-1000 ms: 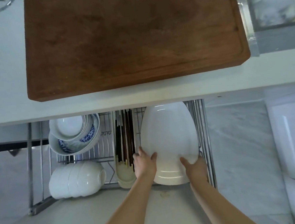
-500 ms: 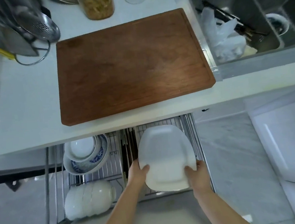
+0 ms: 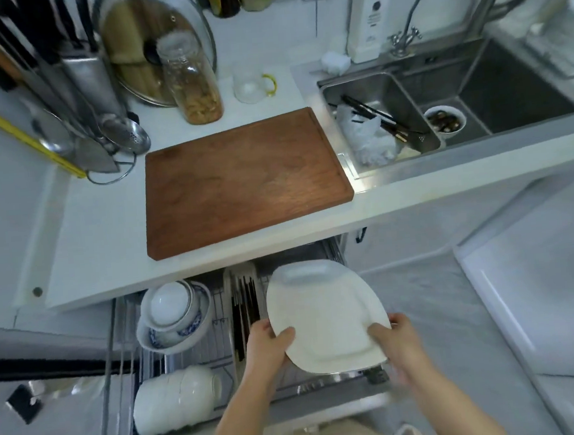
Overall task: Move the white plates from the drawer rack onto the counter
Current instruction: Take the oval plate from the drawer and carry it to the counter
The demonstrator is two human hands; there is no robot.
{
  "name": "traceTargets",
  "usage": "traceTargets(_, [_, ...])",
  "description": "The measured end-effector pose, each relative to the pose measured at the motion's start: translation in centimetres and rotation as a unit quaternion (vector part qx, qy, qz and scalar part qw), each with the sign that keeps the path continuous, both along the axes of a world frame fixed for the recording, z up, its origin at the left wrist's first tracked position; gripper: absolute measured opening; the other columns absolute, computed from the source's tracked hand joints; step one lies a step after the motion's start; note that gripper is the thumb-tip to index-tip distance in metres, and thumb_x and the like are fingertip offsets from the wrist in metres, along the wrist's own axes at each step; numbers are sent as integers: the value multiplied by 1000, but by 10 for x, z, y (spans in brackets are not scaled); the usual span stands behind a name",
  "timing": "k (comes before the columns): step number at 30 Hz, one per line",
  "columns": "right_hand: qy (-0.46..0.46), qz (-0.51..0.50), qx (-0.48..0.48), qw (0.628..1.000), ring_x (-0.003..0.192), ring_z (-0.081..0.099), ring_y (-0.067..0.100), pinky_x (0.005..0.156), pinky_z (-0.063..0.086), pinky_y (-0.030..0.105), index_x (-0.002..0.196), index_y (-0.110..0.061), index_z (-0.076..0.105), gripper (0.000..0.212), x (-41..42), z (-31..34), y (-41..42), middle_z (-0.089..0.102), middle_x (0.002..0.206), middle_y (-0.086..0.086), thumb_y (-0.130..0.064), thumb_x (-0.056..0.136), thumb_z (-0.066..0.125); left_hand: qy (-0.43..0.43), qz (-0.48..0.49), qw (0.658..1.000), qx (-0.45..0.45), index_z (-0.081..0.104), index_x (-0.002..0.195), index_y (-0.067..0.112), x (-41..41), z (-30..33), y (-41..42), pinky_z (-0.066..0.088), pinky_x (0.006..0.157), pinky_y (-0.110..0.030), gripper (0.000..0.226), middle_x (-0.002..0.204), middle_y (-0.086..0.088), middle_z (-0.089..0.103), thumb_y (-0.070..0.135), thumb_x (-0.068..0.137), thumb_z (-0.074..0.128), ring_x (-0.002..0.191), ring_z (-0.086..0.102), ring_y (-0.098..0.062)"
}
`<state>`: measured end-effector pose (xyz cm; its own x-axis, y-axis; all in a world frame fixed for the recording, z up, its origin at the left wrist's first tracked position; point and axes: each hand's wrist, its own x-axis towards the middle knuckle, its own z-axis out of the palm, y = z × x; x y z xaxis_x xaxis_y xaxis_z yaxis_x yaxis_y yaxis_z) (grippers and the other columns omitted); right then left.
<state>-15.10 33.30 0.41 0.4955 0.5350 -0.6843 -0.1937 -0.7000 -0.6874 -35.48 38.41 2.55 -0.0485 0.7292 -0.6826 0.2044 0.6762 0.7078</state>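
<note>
A white plate [image 3: 324, 317] is held between both hands above the right side of the pulled-out drawer rack [image 3: 193, 355], below the front edge of the table [image 3: 108, 231]. The left hand [image 3: 266, 347] clasps its near-left edge, thumb lying over the top surface and the other fingers hidden beneath. The right hand [image 3: 393, 341] clasps the near-right edge in the same way, thumb on top, fingers wrapped under the rim. Both forearms reach up from the bottom of the view, bare, angled slightly toward each other.

The plate is a rounded square with a raised rim and a flat handle-like lip on its far edge; it is tilted, far edge up. It may be more than one plate stacked, which cannot be told for sure.

In the rack to the left lie a blue-patterned bowl [image 3: 175, 324] with a smaller white bowl in it, a row of white bowls [image 3: 176, 399] on their sides, and dark chopsticks [image 3: 245, 310] in a narrow tray. A wooden cutting board [image 3: 241, 183] rests on the table above.
</note>
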Motion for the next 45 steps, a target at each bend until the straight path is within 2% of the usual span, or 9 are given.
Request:
traceTargets(3, [-13, 9, 18, 1000, 58, 51, 20, 48, 37, 25, 80, -7, 51, 11, 33, 19, -24, 57, 73, 9, 2, 80, 58, -28, -7, 999, 31, 53, 91, 15, 28, 20, -19, 59, 71, -42, 19, 91, 0, 68, 1, 83, 63, 83, 68, -22])
traceTargets(9, [-56, -30, 79, 995, 68, 58, 22, 56, 42, 29, 81, -9, 53, 14, 110, 63, -86, 64, 83, 13, -4, 74, 64, -74, -40, 996, 41, 45, 110, 14, 109, 41, -60, 56, 59, -31, 30, 106, -4, 64, 9, 86, 63, 92, 66, -22])
traceTargets(14, [-113, -79, 112, 984, 73, 59, 18, 56, 42, 29, 85, -13, 53, 16, 172, 91, -132, 64, 84, 5, -1, 78, 61, -143, -64, 987, 42, 50, 109, 11, 186, 50, -80, 56, 74, -40, 25, 110, -9, 66, 5, 87, 61, 98, 66, -28])
traceTargets(19, [-142, -109, 129, 975, 76, 59, 13, 57, 42, 28, 93, -10, 53, 19, 231, 119, -160, 64, 86, 2, -7, 79, 65, -184, -95, 976, 62, 54, 106, 9, 263, 72, -79, 55, 54, -26, 20, 94, 2, 72, 0, 88, 59, 79, 70, -18])
traceTargets(21, [-144, -122, 134, 973, 76, 62, 18, 58, 43, 29, 95, -8, 54, 21, 253, 126, -165, 66, 85, 4, -8, 78, 67, -199, -109, 971, 73, 53, 113, 7, 289, 84, -76, 56, 61, -31, 26, 102, -2, 70, 0, 88, 59, 86, 69, -21])
traceTargets(29, [-107, -206, 179, 956, 77, 64, 18, 70, 55, 41, 84, -18, 51, 20, 320, 145, -140, 64, 86, -1, -10, 79, 69, -254, -212, 941, 64, 51, 126, 12, 373, 126, -30, 58, 61, -34, 36, 116, -5, 69, 5, 91, 57, 89, 73, -23])
traceTargets(38, [-15, -282, 224, 933, 94, 64, 42, 80, 50, 44, 106, 16, 54, 29, 380, 153, -63, 65, 101, 30, 10, 80, 63, -293, -289, 907, 84, 56, 126, 9, 451, 148, 70, 54, 84, -46, 51, 116, -16, 68, 1, 77, 68, 102, 66, -37])
traceTargets(41, [2, -299, 228, 927, 71, 60, 31, 57, 47, 29, 103, 17, 57, 38, 397, 158, -44, 64, 84, 23, 8, 67, 67, -320, -330, 884, 80, 62, 116, 12, 475, 154, 99, 58, 67, -37, 50, 108, -15, 72, 3, 67, 71, 91, 71, -31])
traceTargets(45, [30, -338, 226, 913, 84, 63, 33, 63, 49, 31, 113, -10, 55, 41, 423, 155, -26, 66, 107, 21, 12, 79, 54, -328, -364, 869, 66, 62, 112, 7, 510, 160, 127, 58, 59, -33, 47, 99, -14, 74, 0, 66, 67, 83, 73, -28])
